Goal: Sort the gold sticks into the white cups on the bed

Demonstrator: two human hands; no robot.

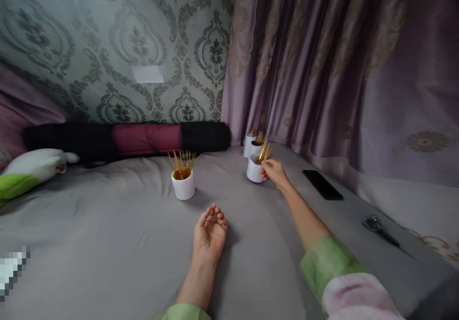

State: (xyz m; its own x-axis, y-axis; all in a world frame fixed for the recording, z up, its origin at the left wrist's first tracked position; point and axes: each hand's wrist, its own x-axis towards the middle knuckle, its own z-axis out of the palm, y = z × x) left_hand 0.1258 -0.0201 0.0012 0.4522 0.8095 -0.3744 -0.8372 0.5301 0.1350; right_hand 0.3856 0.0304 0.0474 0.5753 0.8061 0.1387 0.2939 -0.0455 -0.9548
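My right hand (274, 173) is closed at the right side of a white cup (255, 172), its fingertips pressed together against the rim. Thin golden sticks (266, 152) stick up from that cup, just above my fingers. My left hand (211, 229) rests palm up on the grey sheet, fingers loosely curled and slightly apart, holding nothing. A little beyond it, to the left, stands another white cup (184, 189) with several golden sticks (182, 162) fanned out in it. Two more white containers with sticks, one a taller white container (249, 145), stand behind the cup at my right hand.
On the right lie a black phone (322, 185) and dark-handled scissors (382, 230). A black and maroon roll (143, 138) runs along the patterned wall. A white and green plush toy (32, 169) lies at left. Purple curtains (304, 62) hang along the right edge.
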